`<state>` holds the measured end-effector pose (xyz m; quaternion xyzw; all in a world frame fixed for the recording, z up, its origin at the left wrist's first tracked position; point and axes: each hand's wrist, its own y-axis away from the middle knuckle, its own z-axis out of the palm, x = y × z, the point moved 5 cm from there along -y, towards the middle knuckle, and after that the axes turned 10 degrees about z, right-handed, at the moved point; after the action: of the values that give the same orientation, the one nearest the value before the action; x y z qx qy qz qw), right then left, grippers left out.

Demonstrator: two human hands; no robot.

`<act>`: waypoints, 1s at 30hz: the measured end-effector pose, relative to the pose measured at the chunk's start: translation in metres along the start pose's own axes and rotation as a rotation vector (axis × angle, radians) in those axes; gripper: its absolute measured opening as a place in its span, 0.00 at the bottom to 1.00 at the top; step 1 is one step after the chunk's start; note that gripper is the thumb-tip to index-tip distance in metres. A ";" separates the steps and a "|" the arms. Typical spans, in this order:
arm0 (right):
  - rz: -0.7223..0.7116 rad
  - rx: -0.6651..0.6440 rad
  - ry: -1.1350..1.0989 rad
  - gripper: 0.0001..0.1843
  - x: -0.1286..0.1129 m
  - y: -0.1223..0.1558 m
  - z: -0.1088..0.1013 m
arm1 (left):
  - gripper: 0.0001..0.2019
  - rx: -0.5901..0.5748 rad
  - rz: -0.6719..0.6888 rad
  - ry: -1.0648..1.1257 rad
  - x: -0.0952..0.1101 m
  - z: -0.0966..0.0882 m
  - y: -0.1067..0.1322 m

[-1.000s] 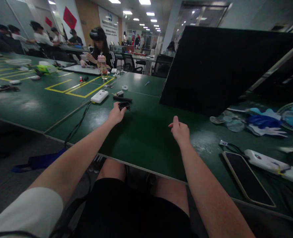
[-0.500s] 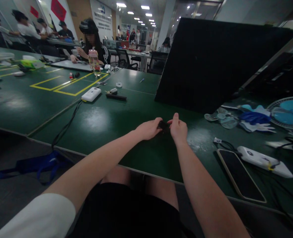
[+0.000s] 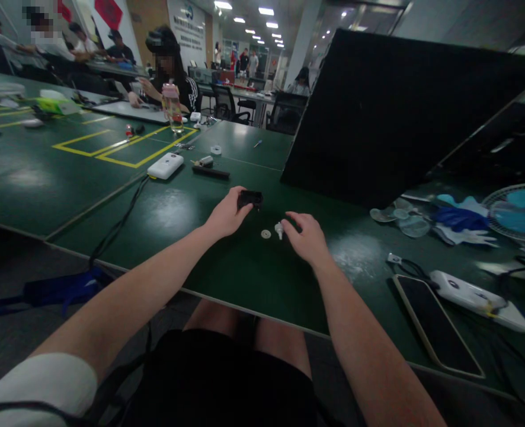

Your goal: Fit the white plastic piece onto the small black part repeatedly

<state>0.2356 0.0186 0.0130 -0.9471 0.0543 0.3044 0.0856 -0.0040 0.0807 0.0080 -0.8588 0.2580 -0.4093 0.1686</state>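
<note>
Hands have split since half a second ago, black part (image 3: 250, 199) now further left.
Left hand (image 3: 227, 213) has it pinched, fingers closed round it, just above frame centre. Right hand (image 3: 307, 237), right of centre, has thumb and forefinger partway open; small white piece (image 3: 279, 230) right by the thumb, can't tell if touching. White disc (image 3: 266, 234) sits just left of that.
</note>
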 end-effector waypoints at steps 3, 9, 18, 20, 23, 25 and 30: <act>-0.224 -0.096 0.154 0.31 -0.017 0.005 0.021 | 0.23 -0.015 -0.009 -0.114 -0.009 -0.007 0.003; -0.210 -0.204 0.159 0.15 -0.021 0.007 0.030 | 0.24 -0.165 0.012 -0.180 -0.001 0.007 0.003; -0.033 -0.064 -0.034 0.11 -0.018 0.009 0.004 | 0.24 -0.314 0.177 -0.116 0.025 0.020 0.013; -0.095 0.009 -0.092 0.11 -0.025 0.011 -0.001 | 0.24 -0.331 0.185 -0.108 0.030 0.022 0.013; -0.211 0.040 -0.124 0.11 -0.035 0.015 0.002 | 0.25 -0.347 0.218 -0.096 0.036 0.026 0.014; -0.250 0.038 -0.093 0.11 -0.039 0.017 0.007 | 0.25 -0.355 0.253 -0.087 0.039 0.028 0.014; -0.166 0.136 -0.074 0.26 -0.030 0.012 0.003 | 0.25 -0.365 0.273 -0.059 0.040 0.028 0.015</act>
<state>0.2080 0.0093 0.0264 -0.9284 -0.0072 0.3269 0.1764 0.0349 0.0476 0.0080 -0.8437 0.4366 -0.3041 0.0717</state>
